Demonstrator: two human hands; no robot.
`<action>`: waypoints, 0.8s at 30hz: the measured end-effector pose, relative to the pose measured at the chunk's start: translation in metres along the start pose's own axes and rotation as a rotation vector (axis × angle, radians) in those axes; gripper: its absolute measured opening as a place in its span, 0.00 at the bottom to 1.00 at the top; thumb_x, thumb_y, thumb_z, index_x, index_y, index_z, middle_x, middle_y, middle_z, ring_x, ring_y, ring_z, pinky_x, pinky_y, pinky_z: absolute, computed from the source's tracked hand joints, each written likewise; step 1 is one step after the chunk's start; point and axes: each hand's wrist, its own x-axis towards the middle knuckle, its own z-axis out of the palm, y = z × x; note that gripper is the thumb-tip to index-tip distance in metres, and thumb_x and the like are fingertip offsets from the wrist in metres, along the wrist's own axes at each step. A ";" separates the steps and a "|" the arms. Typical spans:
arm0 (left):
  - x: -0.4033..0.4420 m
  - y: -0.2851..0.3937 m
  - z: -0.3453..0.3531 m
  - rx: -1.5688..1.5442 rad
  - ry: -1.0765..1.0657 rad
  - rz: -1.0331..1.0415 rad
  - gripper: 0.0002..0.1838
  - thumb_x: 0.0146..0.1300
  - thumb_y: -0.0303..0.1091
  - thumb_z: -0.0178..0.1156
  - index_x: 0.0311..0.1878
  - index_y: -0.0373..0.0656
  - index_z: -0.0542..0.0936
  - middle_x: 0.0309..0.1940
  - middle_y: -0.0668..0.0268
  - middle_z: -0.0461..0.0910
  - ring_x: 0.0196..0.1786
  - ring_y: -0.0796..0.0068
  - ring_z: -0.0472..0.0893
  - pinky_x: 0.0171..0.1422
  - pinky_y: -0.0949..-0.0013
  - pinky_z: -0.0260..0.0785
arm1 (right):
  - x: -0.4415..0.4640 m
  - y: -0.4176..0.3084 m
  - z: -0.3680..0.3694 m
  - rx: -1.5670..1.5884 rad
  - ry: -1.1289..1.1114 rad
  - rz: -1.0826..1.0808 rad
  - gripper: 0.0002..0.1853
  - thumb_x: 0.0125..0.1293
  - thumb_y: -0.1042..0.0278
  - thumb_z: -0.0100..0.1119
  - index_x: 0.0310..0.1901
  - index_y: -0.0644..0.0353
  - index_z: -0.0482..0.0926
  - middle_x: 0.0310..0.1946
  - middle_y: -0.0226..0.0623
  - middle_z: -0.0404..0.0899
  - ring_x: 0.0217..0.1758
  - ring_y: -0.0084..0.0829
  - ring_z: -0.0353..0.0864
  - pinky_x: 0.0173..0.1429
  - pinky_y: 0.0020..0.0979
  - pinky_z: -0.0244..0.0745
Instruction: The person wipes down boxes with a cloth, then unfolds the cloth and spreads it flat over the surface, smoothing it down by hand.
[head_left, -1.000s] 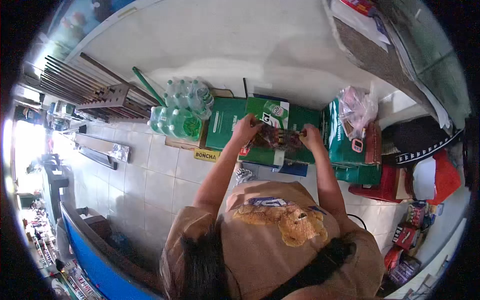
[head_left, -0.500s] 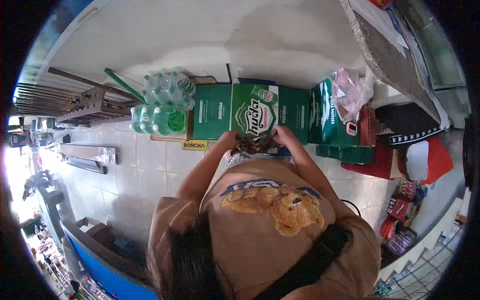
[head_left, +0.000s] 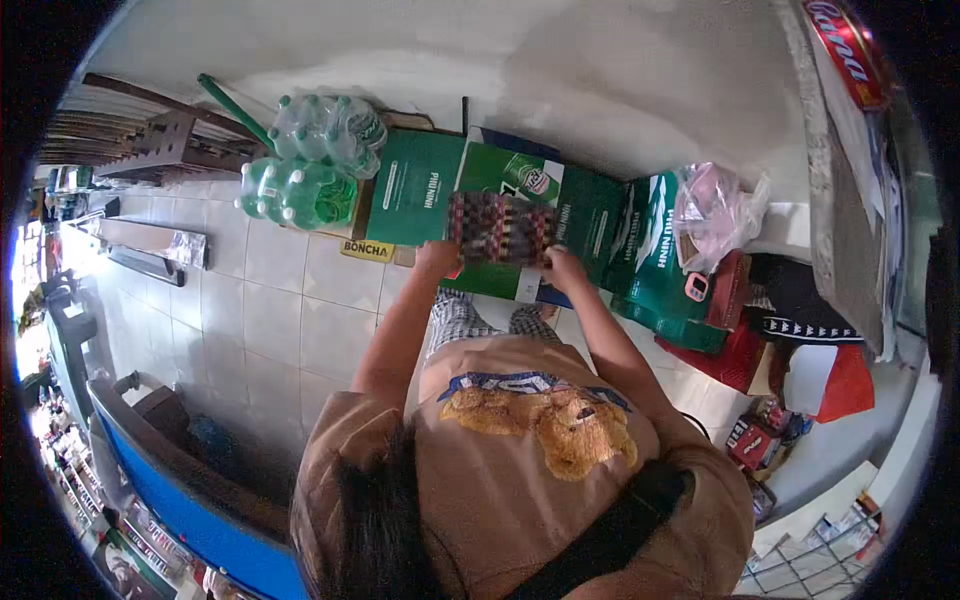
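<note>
A dark cloth with a red, black and beige checked pattern (head_left: pixel 502 230) is stretched between my two hands, slightly blurred. My left hand (head_left: pixel 438 260) is closed on its left edge. At the lower right corner of the cloth, my right hand (head_left: pixel 565 268) is closed too. Beneath the cloth, partly covered by it, is a green and white carton printed with a can (head_left: pixel 490 172). Dark green carton panels (head_left: pixel 418 185) flank it on both sides.
Green-capped bottle packs (head_left: pixel 325 150) stand left, above a yellow BONCHA box (head_left: pixel 366 249). On the right, a green carton (head_left: pixel 645 235) bears a pink item in clear plastic (head_left: pixel 715 215) and a pink watch (head_left: pixel 696 287). A blue-sided counter (head_left: pixel 190 520) lies lower left.
Both hands have lifted the checked cloth from near my body and spread it over the printed carton. The view has turned and shifted slightly.
</note>
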 end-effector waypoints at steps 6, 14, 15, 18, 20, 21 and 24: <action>0.010 0.037 0.037 -0.109 0.422 0.409 0.24 0.59 0.43 0.52 0.59 0.50 0.71 0.63 0.58 0.66 0.68 0.53 0.60 0.69 0.44 0.50 | -0.009 -0.031 0.029 -0.131 0.004 0.131 0.25 0.58 0.55 0.60 0.54 0.57 0.69 0.57 0.50 0.65 0.60 0.51 0.66 0.53 0.51 0.68; 0.057 0.031 0.081 0.166 0.424 0.556 0.30 0.61 0.49 0.52 0.68 0.60 0.62 0.72 0.69 0.52 0.73 0.63 0.52 0.73 0.42 0.39 | 0.024 -0.040 0.067 -0.167 0.115 0.024 0.34 0.67 0.60 0.48 0.69 0.67 0.47 0.72 0.50 0.40 0.74 0.55 0.38 0.73 0.50 0.41; 0.069 0.030 0.075 0.229 0.451 0.565 0.31 0.61 0.50 0.52 0.68 0.61 0.61 0.72 0.70 0.52 0.73 0.63 0.52 0.73 0.41 0.38 | 0.034 -0.038 0.070 -0.167 0.106 0.036 0.34 0.67 0.60 0.48 0.69 0.67 0.47 0.72 0.50 0.40 0.74 0.55 0.38 0.73 0.50 0.41; 0.122 0.041 0.052 0.220 0.518 0.569 0.30 0.61 0.50 0.50 0.68 0.63 0.61 0.72 0.71 0.52 0.73 0.64 0.52 0.73 0.41 0.36 | 0.089 -0.029 0.063 -0.173 0.276 0.047 0.33 0.69 0.55 0.44 0.69 0.66 0.49 0.72 0.49 0.41 0.74 0.53 0.39 0.73 0.50 0.38; 0.156 0.052 0.022 0.263 0.502 0.575 0.30 0.62 0.50 0.49 0.69 0.63 0.60 0.72 0.72 0.51 0.73 0.64 0.51 0.73 0.42 0.35 | 0.131 -0.014 0.056 -0.211 0.327 0.062 0.33 0.69 0.52 0.41 0.69 0.65 0.50 0.72 0.49 0.43 0.74 0.52 0.40 0.73 0.49 0.38; 0.171 0.056 0.005 0.282 0.496 0.590 0.30 0.63 0.50 0.48 0.69 0.63 0.59 0.72 0.72 0.51 0.73 0.64 0.51 0.73 0.42 0.34 | 0.153 -0.007 0.052 -0.213 0.386 0.031 0.34 0.70 0.51 0.40 0.69 0.65 0.50 0.71 0.49 0.44 0.74 0.52 0.41 0.73 0.49 0.38; 0.206 0.059 -0.008 0.271 0.543 0.528 0.30 0.64 0.51 0.47 0.69 0.62 0.59 0.73 0.72 0.49 0.74 0.63 0.49 0.74 0.44 0.34 | 0.193 -0.015 0.030 -0.243 0.354 0.078 0.32 0.70 0.52 0.40 0.67 0.68 0.54 0.69 0.54 0.48 0.73 0.54 0.44 0.74 0.47 0.41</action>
